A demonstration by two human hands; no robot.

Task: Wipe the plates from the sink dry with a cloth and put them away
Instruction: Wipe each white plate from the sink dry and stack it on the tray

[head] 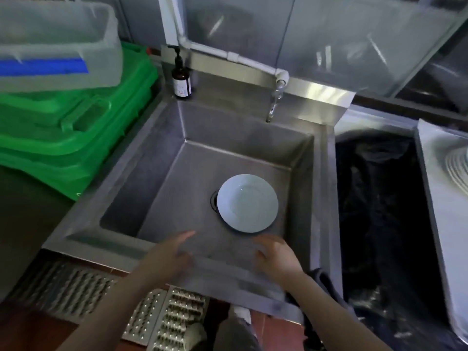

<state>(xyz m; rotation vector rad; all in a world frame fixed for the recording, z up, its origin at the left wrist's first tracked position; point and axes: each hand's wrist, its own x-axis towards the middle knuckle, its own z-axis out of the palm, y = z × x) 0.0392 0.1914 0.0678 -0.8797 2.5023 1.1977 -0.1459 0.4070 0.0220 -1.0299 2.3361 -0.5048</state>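
Note:
A white plate (247, 203) lies flat on the bottom of the steel sink (141, 188), partly covering the drain. My left hand (168, 254) hovers over the sink's near edge, left of the plate, fingers relaxed and holding nothing. My right hand (276, 254) is just below the plate's near rim, fingers loosely spread, not touching it. A dark grey cloth (326, 282) hangs over the sink's front right corner, beside my right forearm.
A brown pump bottle (181, 79) stands at the sink's back left corner; a tap (274, 102) hangs over the back wall. Green crates (76, 127) under a clear tub (58, 41) sit at left. A black-lined bin (379, 211) is at right. Stacked plates (458, 171) show at the far right.

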